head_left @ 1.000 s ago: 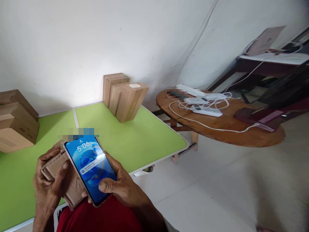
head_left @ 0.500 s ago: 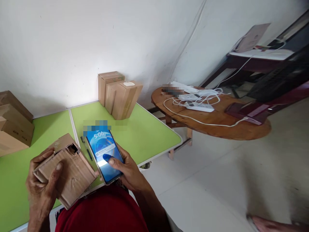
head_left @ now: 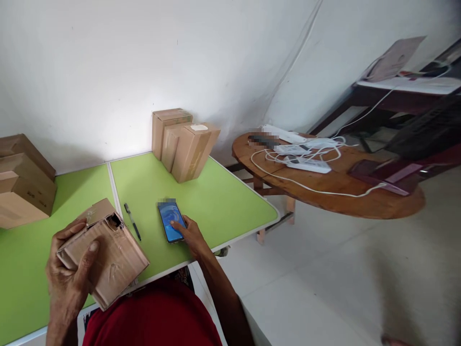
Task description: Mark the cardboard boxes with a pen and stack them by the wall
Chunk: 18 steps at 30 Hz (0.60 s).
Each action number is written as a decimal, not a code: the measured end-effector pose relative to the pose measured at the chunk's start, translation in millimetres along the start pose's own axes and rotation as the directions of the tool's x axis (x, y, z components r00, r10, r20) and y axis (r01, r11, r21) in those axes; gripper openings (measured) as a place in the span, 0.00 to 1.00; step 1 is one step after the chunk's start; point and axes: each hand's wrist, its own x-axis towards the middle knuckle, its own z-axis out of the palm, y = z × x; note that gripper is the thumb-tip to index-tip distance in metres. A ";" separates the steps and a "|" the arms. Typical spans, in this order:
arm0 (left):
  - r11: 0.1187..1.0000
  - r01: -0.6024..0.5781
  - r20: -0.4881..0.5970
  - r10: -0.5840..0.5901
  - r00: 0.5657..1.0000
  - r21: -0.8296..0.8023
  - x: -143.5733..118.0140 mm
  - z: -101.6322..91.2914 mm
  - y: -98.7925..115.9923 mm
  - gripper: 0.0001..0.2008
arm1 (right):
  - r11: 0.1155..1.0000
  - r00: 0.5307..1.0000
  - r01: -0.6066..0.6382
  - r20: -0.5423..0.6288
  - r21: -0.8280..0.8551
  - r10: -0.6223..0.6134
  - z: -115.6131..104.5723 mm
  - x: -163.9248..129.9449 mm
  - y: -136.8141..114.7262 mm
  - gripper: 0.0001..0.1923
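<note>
My left hand [head_left: 68, 281] grips a dented, torn cardboard box [head_left: 108, 257] above the near edge of the green table [head_left: 216, 202]. My right hand [head_left: 190, 235] reaches out over the table and holds a smartphone [head_left: 170, 221] with a lit blue screen, which lies flat or nearly flat on the tabletop. My fingers rest on the phone's near end. A black pen [head_left: 132, 221] lies on the table between the box and the phone.
Three upright cardboard boxes [head_left: 183, 144] stand at the table's far edge by the wall, and more boxes [head_left: 21, 178] are stacked at the far left. To the right, a round wooden table [head_left: 342, 192] carries power strips and white cables [head_left: 306, 156].
My right hand carried the phone away from my chest and down onto the green table. The left hand kept hold of the cardboard box, and the pen came into view.
</note>
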 end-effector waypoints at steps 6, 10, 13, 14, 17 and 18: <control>1.000 -0.008 0.008 0.007 1.000 0.026 0.9 2.6 -0.3 0.29 | 0.956 0.991 0.064 -0.096 -0.288 -0.095 -16.9 2.2 3.9 0.18; 0.999 -0.046 0.009 0.045 0.999 0.025 -1.8 4.3 -0.7 0.28 | 0.917 0.983 0.093 -0.112 -0.388 -0.147 -23.5 -5.8 0.3 0.14; 0.997 -0.066 0.010 0.066 0.998 0.038 -7.4 2.9 -3.0 0.28 | 0.893 0.968 0.130 -0.138 -0.431 -0.207 -23.1 -13.7 -6.2 0.15; 0.997 -0.068 0.027 0.067 0.997 0.034 -9.9 1.7 -5.7 0.29 | 0.886 0.963 0.148 -0.140 -0.440 -0.231 -19.9 -17.2 -9.3 0.16; 0.997 -0.067 0.082 0.070 0.994 -0.038 -18.4 -2.1 -21.9 0.42 | 0.919 0.978 0.199 0.008 -0.341 -0.209 3.8 -32.9 -20.8 0.25; 0.995 -0.038 0.090 0.046 0.995 -0.089 -21.3 -2.6 -29.3 0.47 | 0.951 0.982 0.176 0.113 -0.253 -0.152 15.9 -39.9 -24.9 0.29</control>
